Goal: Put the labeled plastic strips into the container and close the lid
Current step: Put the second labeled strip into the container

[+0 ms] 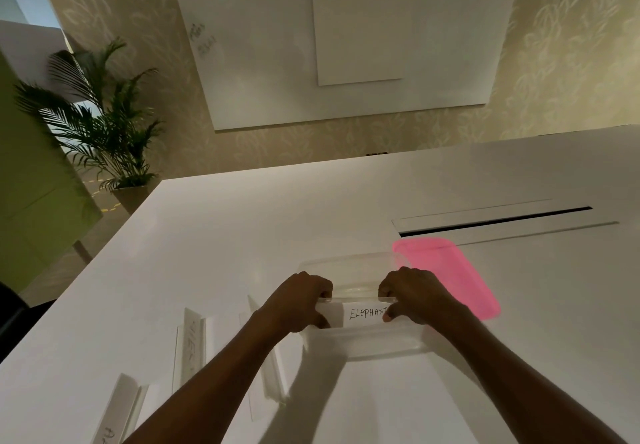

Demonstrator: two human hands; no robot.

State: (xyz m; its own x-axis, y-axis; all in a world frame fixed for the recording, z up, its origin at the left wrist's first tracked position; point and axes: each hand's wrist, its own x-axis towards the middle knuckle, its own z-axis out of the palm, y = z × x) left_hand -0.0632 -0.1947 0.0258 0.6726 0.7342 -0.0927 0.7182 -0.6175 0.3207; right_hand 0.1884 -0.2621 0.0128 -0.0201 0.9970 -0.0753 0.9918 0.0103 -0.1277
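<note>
Strip [360, 315] pinched between left hand [301, 300]; right hand [415, 296].

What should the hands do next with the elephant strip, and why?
Probably lower the ELEPHANT strip into the clear container and let go. The left hand and right hand pinch its ends right over the open container, so it looks nearly in. More strips wait on the table, and the pink lid lies beside the container.

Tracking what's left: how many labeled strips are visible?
4: ELEPHANT strip at the container; left of it on the table, a near strip, a middle strip, a rightmost strip. Arms may hide more.
</note>
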